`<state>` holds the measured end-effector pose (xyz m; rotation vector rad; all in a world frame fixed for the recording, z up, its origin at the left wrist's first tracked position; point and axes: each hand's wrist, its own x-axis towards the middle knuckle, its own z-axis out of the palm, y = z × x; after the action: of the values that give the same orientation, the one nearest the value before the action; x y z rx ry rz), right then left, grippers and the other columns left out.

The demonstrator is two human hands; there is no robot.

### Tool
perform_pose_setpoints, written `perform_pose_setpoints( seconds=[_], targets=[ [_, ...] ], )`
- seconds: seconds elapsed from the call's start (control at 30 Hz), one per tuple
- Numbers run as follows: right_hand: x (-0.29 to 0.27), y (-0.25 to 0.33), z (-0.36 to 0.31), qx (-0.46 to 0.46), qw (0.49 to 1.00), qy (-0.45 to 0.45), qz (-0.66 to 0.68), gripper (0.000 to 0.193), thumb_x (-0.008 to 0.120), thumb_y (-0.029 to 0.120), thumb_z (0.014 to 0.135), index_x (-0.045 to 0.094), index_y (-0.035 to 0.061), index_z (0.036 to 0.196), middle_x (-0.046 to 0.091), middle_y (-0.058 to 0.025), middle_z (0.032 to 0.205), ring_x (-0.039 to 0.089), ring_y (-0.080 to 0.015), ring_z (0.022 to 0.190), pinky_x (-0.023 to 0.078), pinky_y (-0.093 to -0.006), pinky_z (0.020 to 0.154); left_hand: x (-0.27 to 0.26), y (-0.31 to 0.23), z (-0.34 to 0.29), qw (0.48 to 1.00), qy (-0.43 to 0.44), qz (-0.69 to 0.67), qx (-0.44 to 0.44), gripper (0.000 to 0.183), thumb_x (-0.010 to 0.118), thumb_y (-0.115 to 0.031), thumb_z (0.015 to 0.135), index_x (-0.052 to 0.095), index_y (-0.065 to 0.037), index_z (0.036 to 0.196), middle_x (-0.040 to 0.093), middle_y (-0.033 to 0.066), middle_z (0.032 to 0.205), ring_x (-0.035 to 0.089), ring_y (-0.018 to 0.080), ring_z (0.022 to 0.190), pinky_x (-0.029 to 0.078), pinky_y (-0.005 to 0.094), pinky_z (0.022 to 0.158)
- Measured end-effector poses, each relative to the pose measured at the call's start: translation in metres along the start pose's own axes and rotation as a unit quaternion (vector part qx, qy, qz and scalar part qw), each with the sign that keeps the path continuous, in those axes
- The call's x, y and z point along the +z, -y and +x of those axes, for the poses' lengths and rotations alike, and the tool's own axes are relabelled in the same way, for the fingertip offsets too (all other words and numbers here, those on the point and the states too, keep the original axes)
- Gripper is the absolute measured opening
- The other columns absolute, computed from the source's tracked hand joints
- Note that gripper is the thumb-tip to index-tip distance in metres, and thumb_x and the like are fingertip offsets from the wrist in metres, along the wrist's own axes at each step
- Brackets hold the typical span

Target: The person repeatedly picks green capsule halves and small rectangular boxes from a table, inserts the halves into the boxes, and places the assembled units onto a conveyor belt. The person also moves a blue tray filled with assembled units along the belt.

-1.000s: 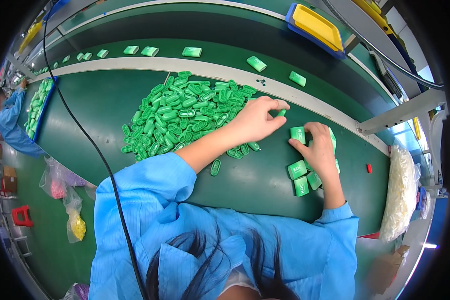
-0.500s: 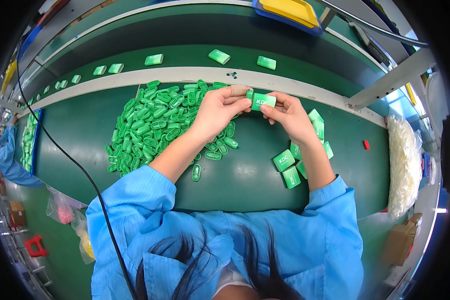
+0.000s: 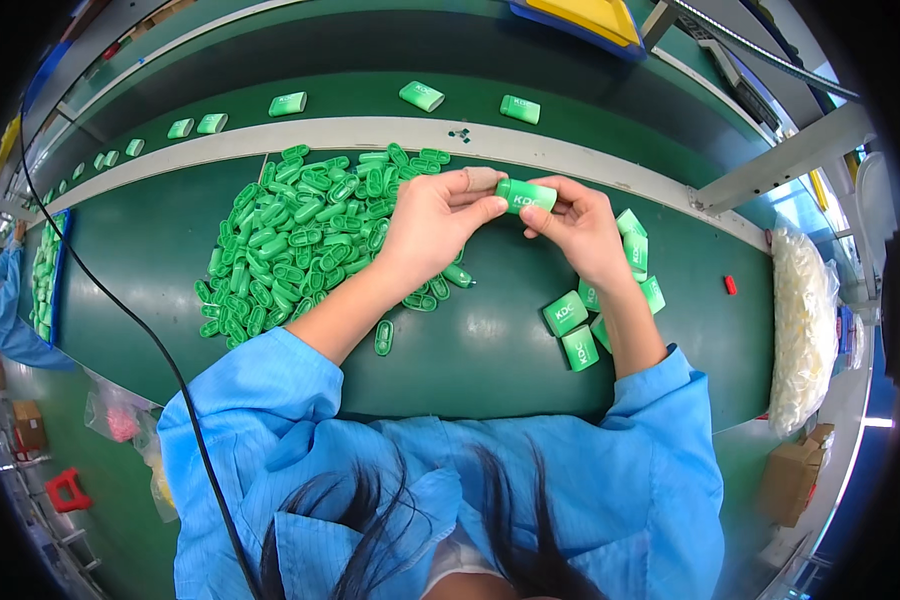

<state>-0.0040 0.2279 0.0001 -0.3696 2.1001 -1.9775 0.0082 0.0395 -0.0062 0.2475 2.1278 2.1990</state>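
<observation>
Between my fingertips, over the far middle of the bench, is a green plastic casing [image 3: 536, 198] with white lettering. My right hand [image 3: 588, 235] pinches the casing with thumb and fingers. Closed at its left end, my left hand [image 3: 425, 222] presses on a small green end cap [image 3: 503, 188], which sits against the casing; whether it is fully seated I cannot tell. A bandage-like wrap covers one left finger. A big heap of oval green end caps [image 3: 280, 235] lies beside my left forearm, with one loose cap [image 3: 383, 338] nearer me. Several green casings [image 3: 579, 349] lie around my right forearm.
Beyond a pale rail [image 3: 360, 132], a row of green casings [image 3: 422, 96] stands on a green belt. A red piece [image 3: 730, 285] and a bulging clear bag [image 3: 802, 325] are at right. A blue-edged tray [image 3: 58, 280] and a blue-sleeved person [image 3: 15, 310] are at left.
The end cap, standing upright at the casing's left side before, now lines up against its end. Both hands have drawn slightly closer together. The view has shifted a little.
</observation>
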Motion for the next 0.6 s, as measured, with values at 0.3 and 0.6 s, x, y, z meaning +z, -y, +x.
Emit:
perform_pose_setpoints(
  seconds=[0.3, 0.6],
  targets=[
    [-0.003, 0.000, 0.001, 0.010, 0.998, 0.003, -0.058, 0.029, 0.066, 0.005, 0.081, 0.057, -0.0037, 0.107, 0.063, -0.0069, 0.092, 0.060, -0.0111, 0.079, 0.053, -0.0260, 0.070, 0.004, -0.005, -0.007, 0.968, 0.016, 0.234, 0.092, 0.034, 0.057, -0.007, 0.087, 0.055, -0.001, 0.120, 0.066, 0.0164, 0.085, 0.064, 0.0170, 0.069, 0.049, 0.0293, 0.064],
    [0.006, 0.018, 0.002, -0.041, 0.966, -0.065, -0.246, 0.026, 0.069, 0.008, 0.078, 0.062, -0.0028, 0.100, 0.065, -0.0049, 0.078, 0.060, -0.0089, 0.067, 0.048, -0.0225, 0.062, 0.005, 0.007, -0.001, 0.941, 0.005, 0.284, 0.182, 0.043, 0.053, -0.003, 0.085, 0.045, -0.002, 0.127, 0.061, 0.0212, 0.089, 0.062, 0.0347, 0.076, 0.048, 0.0399, 0.069]
  ],
)
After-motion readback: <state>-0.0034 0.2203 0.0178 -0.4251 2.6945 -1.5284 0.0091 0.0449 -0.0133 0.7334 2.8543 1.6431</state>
